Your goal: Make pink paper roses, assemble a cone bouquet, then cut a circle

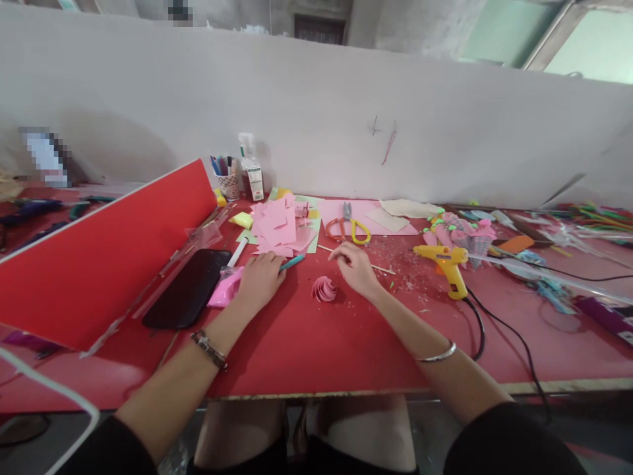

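My left hand (261, 280) rests low over the table, with a slim teal pen-like tool (291, 262) between its thumb and fingers. Beside that hand lies a shiny pink packet (227, 288), partly covered by it. My right hand (354, 267) has its fingers curled in, thumb close to the index finger; whether anything is pinched there is hidden. A thin wooden stick (383, 269) lies on the table and passes behind the right hand. Between both hands sits a small pink swirl of pleated paper (324, 289), touched by neither.
Pink paper pieces (277, 224), scissors (349, 227) and a yellow packet (242, 220) lie behind the hands. At right are a corded yellow glue gun (449, 264) and pink craft pieces (459, 231). A black phone (188, 290) and red board (109, 257) stand left.
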The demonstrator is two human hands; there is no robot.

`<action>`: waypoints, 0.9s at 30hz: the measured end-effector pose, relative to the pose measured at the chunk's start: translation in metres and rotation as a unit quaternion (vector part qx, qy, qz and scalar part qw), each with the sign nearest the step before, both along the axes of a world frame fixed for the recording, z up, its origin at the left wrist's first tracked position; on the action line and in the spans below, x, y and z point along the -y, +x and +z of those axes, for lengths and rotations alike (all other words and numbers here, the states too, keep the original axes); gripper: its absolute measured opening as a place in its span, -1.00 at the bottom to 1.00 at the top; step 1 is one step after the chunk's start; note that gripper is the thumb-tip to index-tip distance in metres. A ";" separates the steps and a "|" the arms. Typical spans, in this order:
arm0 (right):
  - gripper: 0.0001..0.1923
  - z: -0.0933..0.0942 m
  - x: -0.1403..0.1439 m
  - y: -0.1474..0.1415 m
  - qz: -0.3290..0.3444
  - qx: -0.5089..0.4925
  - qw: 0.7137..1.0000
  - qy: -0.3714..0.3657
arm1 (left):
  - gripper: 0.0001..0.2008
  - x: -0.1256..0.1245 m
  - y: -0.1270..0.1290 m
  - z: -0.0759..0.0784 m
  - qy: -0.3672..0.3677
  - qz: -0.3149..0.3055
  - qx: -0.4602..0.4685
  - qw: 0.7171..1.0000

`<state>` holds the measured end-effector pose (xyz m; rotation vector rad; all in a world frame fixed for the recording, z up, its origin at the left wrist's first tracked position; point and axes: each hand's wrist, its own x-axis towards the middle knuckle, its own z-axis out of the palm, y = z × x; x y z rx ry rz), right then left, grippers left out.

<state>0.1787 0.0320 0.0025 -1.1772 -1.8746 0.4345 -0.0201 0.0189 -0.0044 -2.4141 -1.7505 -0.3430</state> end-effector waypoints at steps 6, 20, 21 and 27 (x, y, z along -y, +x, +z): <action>-0.41 0.003 0.011 0.010 0.194 0.083 0.959 -0.187 | -0.73 0.002 0.003 0.001 -0.046 0.001 0.017 0.999; -0.84 0.004 0.021 -0.005 0.184 0.117 0.970 -0.111 | -0.66 0.005 0.004 0.002 -0.035 0.007 0.044 0.998; -0.83 0.003 0.020 -0.005 0.167 0.100 0.976 -0.101 | -0.66 0.005 0.004 0.002 -0.029 0.004 0.048 0.998; -0.74 0.000 0.017 -0.005 0.058 0.039 0.995 -0.067 | -0.72 0.005 0.003 0.001 0.017 -0.006 0.047 0.999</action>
